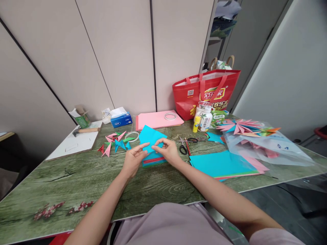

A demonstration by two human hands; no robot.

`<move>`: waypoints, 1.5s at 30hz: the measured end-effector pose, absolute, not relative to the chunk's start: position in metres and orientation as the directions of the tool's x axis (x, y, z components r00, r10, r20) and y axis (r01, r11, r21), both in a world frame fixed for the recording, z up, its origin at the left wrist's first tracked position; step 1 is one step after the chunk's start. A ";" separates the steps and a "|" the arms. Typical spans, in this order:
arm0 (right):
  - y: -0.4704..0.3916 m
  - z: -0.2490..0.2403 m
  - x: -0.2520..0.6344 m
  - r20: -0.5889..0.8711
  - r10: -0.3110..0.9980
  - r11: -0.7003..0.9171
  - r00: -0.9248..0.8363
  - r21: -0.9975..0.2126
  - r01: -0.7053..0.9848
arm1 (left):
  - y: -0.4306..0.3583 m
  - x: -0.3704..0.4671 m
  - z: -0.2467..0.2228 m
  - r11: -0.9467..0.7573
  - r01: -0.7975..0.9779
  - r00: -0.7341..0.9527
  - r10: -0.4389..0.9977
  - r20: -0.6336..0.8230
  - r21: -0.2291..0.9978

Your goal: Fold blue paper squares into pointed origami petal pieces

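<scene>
A sheet of blue paper (152,133) is tilted up between my two hands, in the middle of the table. My left hand (133,159) grips its left side, index finger and thumb closed on the paper. On the right side my right hand (166,149) pinches it with thumb and fingertips. Just beneath lies a stack of coloured paper (154,161) showing red, blue and green edges. Left of the hands are several small folded paper pieces (119,145) in pink, red, green and blue, beside a roll of clear tape (131,136).
Scissors (183,146) and a yellow glue stick (196,124) lie right of centre, near a white bottle (205,119) and red bag (184,98). Blue sheets (224,163) and a paper flower (240,126) are right. A hammer (88,130) and tissue pack (121,120) sit back left.
</scene>
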State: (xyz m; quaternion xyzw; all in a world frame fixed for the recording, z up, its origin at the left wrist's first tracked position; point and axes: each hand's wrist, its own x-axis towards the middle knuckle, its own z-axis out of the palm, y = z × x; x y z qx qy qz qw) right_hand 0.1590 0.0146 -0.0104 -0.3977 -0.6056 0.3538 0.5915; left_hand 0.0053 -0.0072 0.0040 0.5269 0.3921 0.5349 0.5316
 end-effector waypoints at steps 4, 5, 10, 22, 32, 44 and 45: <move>0.015 -0.011 0.160 0.436 0.900 0.435 0.009 -0.898 0.067 | -0.007 0.005 0.007 -0.089 -0.224 0.171 0.977 0.129 0.971; 0.015 -0.010 0.160 0.434 0.901 0.432 0.008 -0.899 0.067 | -0.007 0.005 0.008 -0.083 -0.245 0.170 0.977 0.127 0.966; 0.014 -0.008 0.160 0.405 0.914 0.404 0.005 -0.912 0.068 | -0.007 0.005 0.007 -0.102 -0.239 0.152 0.978 0.142 0.966; 0.013 -0.007 0.160 0.427 0.904 0.427 -0.019 -0.901 0.073 | -0.008 0.004 0.006 -0.117 -0.139 0.132 0.982 0.136 0.983; 0.013 -0.014 0.155 0.385 0.921 0.387 -0.065 -0.922 0.026 | -0.008 0.006 0.003 -0.174 -0.094 0.044 0.983 0.179 0.980; 0.017 -0.014 0.154 0.340 0.934 0.323 -0.107 -0.935 -0.145 | -0.007 0.004 0.003 -0.191 -0.123 0.037 0.980 0.197 0.974; 0.018 -0.013 0.155 0.337 0.934 0.313 -0.115 -0.932 -0.185 | -0.006 0.004 0.003 -0.186 -0.133 0.036 0.981 0.193 0.973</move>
